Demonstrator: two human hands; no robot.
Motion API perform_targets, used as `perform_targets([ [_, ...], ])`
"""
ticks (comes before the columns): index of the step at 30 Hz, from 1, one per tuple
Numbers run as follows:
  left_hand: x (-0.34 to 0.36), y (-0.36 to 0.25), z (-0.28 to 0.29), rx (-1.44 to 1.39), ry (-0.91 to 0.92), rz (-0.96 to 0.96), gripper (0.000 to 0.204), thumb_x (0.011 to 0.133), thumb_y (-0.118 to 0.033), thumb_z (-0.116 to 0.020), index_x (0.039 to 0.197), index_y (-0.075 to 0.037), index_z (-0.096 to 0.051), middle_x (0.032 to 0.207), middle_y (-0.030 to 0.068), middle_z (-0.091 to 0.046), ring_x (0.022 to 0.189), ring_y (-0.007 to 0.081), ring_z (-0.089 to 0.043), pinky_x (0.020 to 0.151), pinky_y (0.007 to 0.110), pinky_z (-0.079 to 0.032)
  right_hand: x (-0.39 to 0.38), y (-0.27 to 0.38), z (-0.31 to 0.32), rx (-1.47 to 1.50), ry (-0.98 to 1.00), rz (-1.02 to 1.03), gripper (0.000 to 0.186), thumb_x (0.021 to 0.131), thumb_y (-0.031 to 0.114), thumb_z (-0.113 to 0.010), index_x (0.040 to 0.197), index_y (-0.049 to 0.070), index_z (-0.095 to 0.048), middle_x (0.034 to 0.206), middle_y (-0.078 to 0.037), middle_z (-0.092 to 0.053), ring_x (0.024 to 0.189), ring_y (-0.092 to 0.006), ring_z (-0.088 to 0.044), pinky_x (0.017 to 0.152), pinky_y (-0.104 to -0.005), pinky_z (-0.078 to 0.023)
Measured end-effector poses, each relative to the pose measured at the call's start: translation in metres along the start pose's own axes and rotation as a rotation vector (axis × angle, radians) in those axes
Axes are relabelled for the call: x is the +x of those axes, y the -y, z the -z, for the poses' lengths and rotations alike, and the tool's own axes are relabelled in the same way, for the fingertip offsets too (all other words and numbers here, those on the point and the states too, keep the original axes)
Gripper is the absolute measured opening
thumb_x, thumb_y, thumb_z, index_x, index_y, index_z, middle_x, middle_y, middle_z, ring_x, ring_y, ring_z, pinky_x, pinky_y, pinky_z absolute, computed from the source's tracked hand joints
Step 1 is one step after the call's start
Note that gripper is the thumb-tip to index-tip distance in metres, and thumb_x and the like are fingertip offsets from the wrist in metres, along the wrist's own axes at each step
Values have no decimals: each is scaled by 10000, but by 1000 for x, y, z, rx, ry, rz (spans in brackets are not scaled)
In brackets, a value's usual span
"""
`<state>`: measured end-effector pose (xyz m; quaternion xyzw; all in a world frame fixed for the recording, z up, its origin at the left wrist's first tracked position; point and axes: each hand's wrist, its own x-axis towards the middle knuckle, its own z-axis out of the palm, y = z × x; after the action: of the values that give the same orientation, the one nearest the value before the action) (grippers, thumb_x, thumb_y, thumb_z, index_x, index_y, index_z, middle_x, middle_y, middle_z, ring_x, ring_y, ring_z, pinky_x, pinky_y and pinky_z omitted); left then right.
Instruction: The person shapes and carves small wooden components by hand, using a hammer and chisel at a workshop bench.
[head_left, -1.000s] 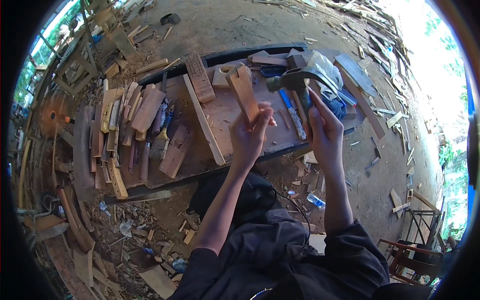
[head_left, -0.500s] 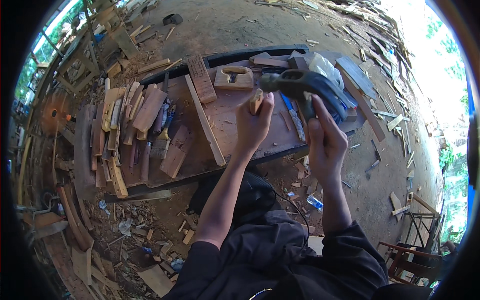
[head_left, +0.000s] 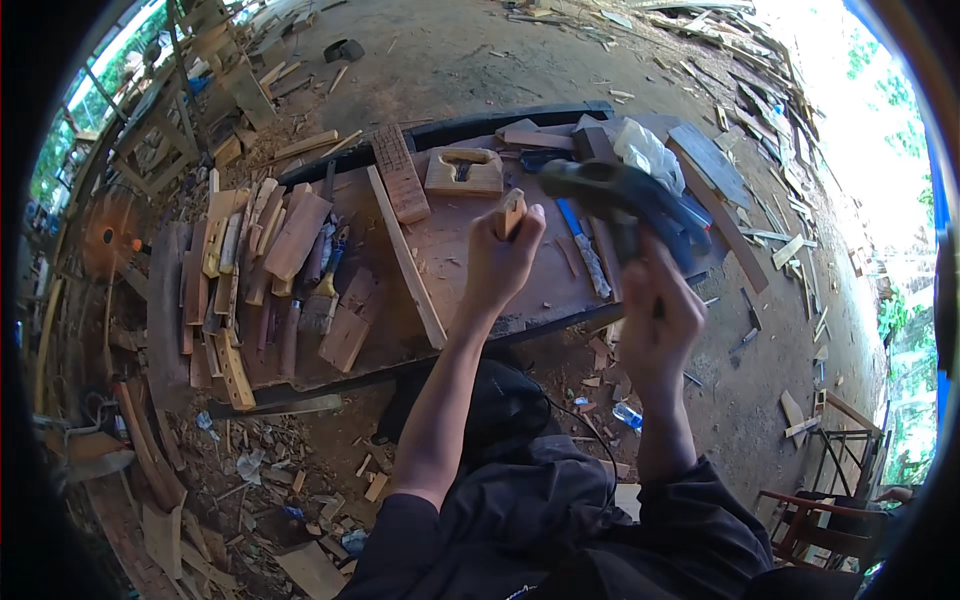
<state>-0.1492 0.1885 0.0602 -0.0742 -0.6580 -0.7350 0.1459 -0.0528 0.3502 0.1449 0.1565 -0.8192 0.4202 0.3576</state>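
My left hand (head_left: pixel 500 262) is closed around a short, narrow piece of wood (head_left: pixel 511 214), whose end sticks up out of the fist above the workbench. My right hand (head_left: pixel 662 315) grips a dark claw hammer (head_left: pixel 615 192), blurred by motion. The hammer head is raised to the right of the wood piece and apart from it. Behind my left hand, a wooden block with a cut-out (head_left: pixel 463 174) lies on the bench. A tool with a blue end (head_left: pixel 582 245) lies between my hands.
On the bench's left (head_left: pixel 390 300) lie several wooden pieces and a paintbrush (head_left: pixel 320 306). A long thin strip (head_left: pixel 405 260) and a reddish block (head_left: pixel 400 172) lie nearer the middle. A plastic bag (head_left: pixel 648 155) and boards sit at the right end. Scraps litter the ground around.
The hammer has shifted right, away from the wood piece, and my right hand has moved slightly right with it. My left hand keeps hold of the wood in nearly the same place.
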Motion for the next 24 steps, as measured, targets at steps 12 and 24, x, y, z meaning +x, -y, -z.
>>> perform_targets([
  [12, 4, -4, -18, 121, 56, -62, 396, 1033, -198, -678, 693, -51, -536, 577, -52, -467, 560, 28, -427, 505, 304, -336, 4, 18, 28, 85, -262, -138, 342, 1024, 17, -643, 1360, 0, -701, 764, -70, -597, 595, -107, -521, 545, -270, -399],
  [24, 2, -1, -21, 132, 78, -79, 320, 975, -152, -663, 703, 0, -590, 542, 24, -506, 545, 49, -459, 494, 336, -364, 16, 20, 32, -11, -56, -135, 301, 1039, 69, -674, 1322, -18, -729, 1096, -176, -801, 825, -154, -723, 730, -307, -556],
])
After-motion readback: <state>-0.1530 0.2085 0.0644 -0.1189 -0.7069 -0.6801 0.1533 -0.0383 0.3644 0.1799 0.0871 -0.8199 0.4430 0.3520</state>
